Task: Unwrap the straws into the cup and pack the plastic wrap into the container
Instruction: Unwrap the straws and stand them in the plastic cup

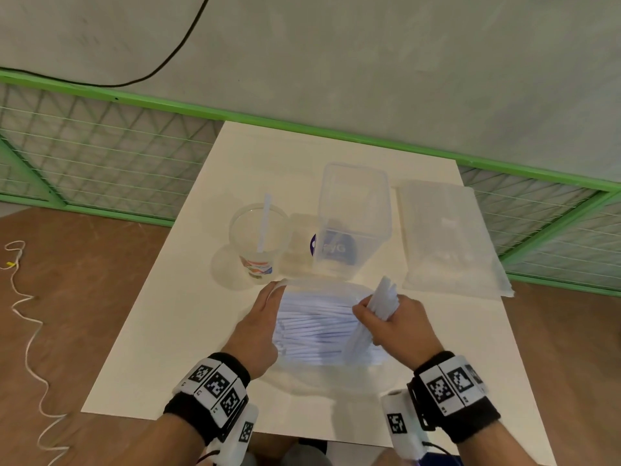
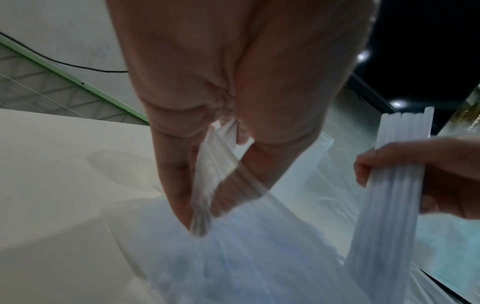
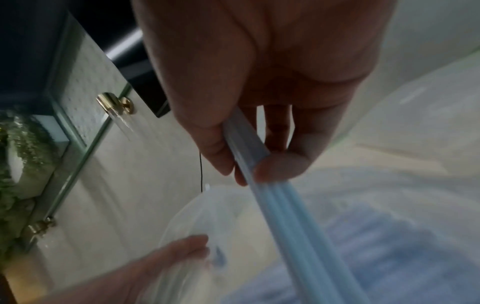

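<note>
A clear plastic bag full of white wrapped straws [image 1: 322, 327] lies on the white board in front of me. My left hand [image 1: 265, 307] pinches the bag's plastic edge [image 2: 207, 185] at its left end. My right hand [image 1: 386, 317] grips a bundle of several straws [image 1: 381, 302], tilted up out of the bag's right side; the same bundle [image 2: 394, 185] [image 3: 280, 201] shows in both wrist views. A clear cup [image 1: 257, 242] with one straw [image 1: 263, 223] in it stands behind the bag, left of a tall clear container [image 1: 353, 223].
A second flat clear plastic bag [image 1: 447, 237] lies at the board's right side. The white board [image 1: 174, 324] rests on a brown table. A green-framed mesh fence [image 1: 100, 153] runs behind. A white cord [image 1: 27, 324] trails over the table at left.
</note>
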Demonstrator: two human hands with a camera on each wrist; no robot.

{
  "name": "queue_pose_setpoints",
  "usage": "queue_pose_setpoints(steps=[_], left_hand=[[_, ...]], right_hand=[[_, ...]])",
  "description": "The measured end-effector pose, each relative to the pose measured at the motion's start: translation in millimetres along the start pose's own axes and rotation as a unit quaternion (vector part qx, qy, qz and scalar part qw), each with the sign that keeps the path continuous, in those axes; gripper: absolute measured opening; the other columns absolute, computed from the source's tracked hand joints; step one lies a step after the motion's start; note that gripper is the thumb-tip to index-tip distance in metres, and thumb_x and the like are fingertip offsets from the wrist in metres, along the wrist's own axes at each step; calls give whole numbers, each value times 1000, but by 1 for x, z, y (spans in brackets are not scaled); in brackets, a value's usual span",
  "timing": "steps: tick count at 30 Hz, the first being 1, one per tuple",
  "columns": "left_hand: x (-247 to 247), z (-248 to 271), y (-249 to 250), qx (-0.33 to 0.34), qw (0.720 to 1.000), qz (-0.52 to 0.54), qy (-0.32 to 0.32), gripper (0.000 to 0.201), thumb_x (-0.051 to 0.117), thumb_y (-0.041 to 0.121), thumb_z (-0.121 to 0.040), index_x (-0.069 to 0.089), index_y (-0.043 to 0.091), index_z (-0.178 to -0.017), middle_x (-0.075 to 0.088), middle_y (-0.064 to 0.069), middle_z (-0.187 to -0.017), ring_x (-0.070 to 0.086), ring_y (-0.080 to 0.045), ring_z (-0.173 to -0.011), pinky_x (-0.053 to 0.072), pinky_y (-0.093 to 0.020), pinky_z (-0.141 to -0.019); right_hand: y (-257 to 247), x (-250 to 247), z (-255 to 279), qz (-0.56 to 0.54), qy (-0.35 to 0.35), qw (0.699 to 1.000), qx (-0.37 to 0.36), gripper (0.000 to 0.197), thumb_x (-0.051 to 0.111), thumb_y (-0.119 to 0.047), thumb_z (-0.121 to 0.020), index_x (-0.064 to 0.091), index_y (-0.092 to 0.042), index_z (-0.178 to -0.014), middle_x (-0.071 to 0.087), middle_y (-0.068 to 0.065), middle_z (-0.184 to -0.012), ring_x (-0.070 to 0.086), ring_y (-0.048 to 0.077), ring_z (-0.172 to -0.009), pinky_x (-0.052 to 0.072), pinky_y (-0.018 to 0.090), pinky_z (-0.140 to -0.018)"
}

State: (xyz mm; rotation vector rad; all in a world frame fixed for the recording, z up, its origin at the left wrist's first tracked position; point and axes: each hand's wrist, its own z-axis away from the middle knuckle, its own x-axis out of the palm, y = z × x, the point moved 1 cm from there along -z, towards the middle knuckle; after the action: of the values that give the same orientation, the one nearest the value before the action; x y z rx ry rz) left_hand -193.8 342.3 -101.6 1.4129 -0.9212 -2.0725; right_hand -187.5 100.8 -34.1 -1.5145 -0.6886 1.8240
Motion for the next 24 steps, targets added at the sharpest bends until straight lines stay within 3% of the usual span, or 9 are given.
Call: queue_pose_setpoints(steps=[4,7,9,17,24], left_hand=[[0,0,-1,-2,1000,-3,0,103,50,-14,-71,4,28,-153,-2,16,-158,20,-11,-144,35,-24,-110],[0,1,1,-3,1000,2,0,103,49,-14,-71,2,29,-153,-4,17,-158,19,-10,-144,33,-22,-110],[0,2,3,1,1000,7,0,102,48,-13,-71,3,28,-153,-4,17,-158,19,-9,-143,32,-20,-109],[-4,4,3,-21,1000,14,-3,104,49,-15,-71,3,28,-153,-6,18,-158,29,-11,-139,40,-26,-106],[-7,5,5,-24,1000,0,-15,104,54,-11,-73,1,29,-153,-7,17,-158,45,-17,-126,44,-22,-97]], right_hand=[[-9,-9,1,-56,28,998,7,15,73,-18,-83,72,-11,-70,71,6,-66,68,17,-52,56,25,-55],[-3,9,2,-14,-33,999,22,13,74,-18,-80,73,-12,-69,71,7,-66,69,16,-54,60,37,-62],[-1,16,2,2,-55,998,24,12,73,-18,-80,73,-13,-69,71,5,-65,68,13,-54,59,38,-65],[-58,-41,-24,-3,20,999,-42,13,74,-17,-81,72,-14,-68,71,5,-60,68,14,-49,51,18,-51],[-100,-64,-39,-67,61,992,-89,10,75,-12,-78,73,-11,-69,72,5,-65,69,25,-53,60,39,-57]])
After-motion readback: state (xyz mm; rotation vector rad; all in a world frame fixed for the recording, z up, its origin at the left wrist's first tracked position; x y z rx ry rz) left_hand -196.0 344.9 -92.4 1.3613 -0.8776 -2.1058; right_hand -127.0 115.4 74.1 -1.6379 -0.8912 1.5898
